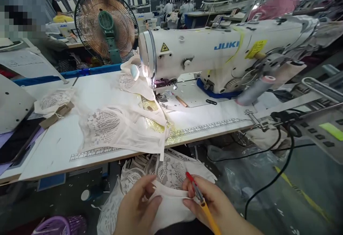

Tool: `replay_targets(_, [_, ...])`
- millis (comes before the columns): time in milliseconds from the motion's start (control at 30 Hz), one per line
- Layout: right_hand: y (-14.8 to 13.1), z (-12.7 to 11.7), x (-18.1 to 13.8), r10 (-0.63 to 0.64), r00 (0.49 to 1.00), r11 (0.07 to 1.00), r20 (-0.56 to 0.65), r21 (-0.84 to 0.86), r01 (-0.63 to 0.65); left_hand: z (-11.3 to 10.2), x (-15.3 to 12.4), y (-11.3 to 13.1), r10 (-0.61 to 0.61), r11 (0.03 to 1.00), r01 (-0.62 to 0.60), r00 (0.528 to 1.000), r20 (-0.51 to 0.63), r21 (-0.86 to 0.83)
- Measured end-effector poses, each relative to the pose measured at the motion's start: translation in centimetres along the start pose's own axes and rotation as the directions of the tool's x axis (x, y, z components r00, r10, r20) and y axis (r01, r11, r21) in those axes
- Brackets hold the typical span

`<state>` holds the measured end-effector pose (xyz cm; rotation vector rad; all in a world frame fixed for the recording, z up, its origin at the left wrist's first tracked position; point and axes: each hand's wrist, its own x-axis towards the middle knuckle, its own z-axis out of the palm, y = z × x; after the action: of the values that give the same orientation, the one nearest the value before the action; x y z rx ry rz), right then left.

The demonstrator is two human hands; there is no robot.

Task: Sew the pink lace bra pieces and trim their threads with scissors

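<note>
— Where are the hands?

— Bottom centre of the frame, below the front edge of the bench (pixel 66 145). The left hand (pixel 136 206) is closed on the pale lace-trimmed cloth (pixel 171 199), thumb pressed on its plain folded part.

— And the other one?

— The right hand (pixel 214 206) pinches the same cloth from the right. It also clamps a red-tipped tool (pixel 199 196) with a yellow handle between its fingers, tip pointing to the upper left, over the lace.

— What lies above them?

— More lace pieces (pixel 120 128) are spread at the middle of the bench, one corner hanging over the edge. Behind them, centre right, stands a white sewing machine (pixel 214 49) with its lamp lit. A fan (pixel 105 24) is at the upper left, and a purple basket (pixel 59 225) at the lower left.
</note>
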<state>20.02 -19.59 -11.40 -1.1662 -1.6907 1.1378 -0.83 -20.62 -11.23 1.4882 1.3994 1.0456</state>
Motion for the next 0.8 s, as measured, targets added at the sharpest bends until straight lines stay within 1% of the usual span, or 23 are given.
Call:
replay_targets(67, [0.6,0.1,-0.5,-0.017,0.999,1.000,-0.035,-0.023,0.017,0.8,-0.2,-0.3,-0.105,0.991,0.098,0.992,-0.077,-0.093])
replay_targets(167, [1.6,0.4,-1.1,-0.057,0.996,0.998,-0.063,-0.027,0.055,1.6,-0.3,-0.5,-0.177,0.971,0.156,0.979,-0.104,-0.181])
replay_targets(233, [2.1,0.6,-1.4,-0.080,0.993,0.997,-0.082,-0.016,0.079,1.8,-0.3,-0.6,-0.192,0.966,0.166,0.974,-0.120,-0.201])
replay_targets(300, [2.5,0.8,-1.6,-0.068,0.990,0.998,-0.121,-0.011,0.067,1.9,-0.3,-0.7,-0.201,0.963,0.172,0.972,-0.124,-0.209])
replay_targets(367, [2.8,0.9,-1.7,-0.057,0.985,0.998,-0.163,-0.009,0.056,2.0,-0.2,-0.6,-0.201,0.968,0.178,0.972,-0.121,-0.178])
replay_targets(433, [3.2,1.0,-1.8,-0.044,0.984,0.999,-0.174,-0.013,0.043,1.9,-0.2,-0.4,-0.189,0.978,0.175,0.974,-0.125,-0.112])
replay_targets(500, [3.5,0.9,-2.0,-0.029,0.987,1.000,-0.158,-0.013,0.028,1.7,0.0,-0.1,-0.186,0.981,0.178,0.975,-0.123,-0.070])
replay_targets(533, [3.6,0.9,-2.0,-0.017,0.989,1.000,-0.148,-0.010,0.016,1.7,0.1,0.1,-0.194,0.980,0.187,0.975,-0.111,-0.075])
replay_targets(633, [3.5,0.9,-2.0,0.021,0.993,1.000,-0.118,0.018,-0.019,1.5,0.3,0.4,-0.230,0.964,0.221,0.972,-0.047,-0.147])
replay_targets(667, [3.3,0.9,-1.9,0.054,0.993,0.998,-0.106,0.050,-0.048,1.4,0.3,0.5,-0.220,0.963,0.213,0.975,-0.028,-0.167])
replay_targets(733, [2.5,0.6,-1.5,0.166,0.985,0.976,-0.038,0.151,-0.159,1.3,0.3,0.5,-0.150,0.973,0.149,0.989,0.008,-0.176])
replay_targets(800, [1.5,0.0,-0.7,0.283,0.952,0.921,0.114,0.245,-0.303,1.1,0.2,0.6,-0.053,0.986,0.062,0.997,0.063,-0.156])
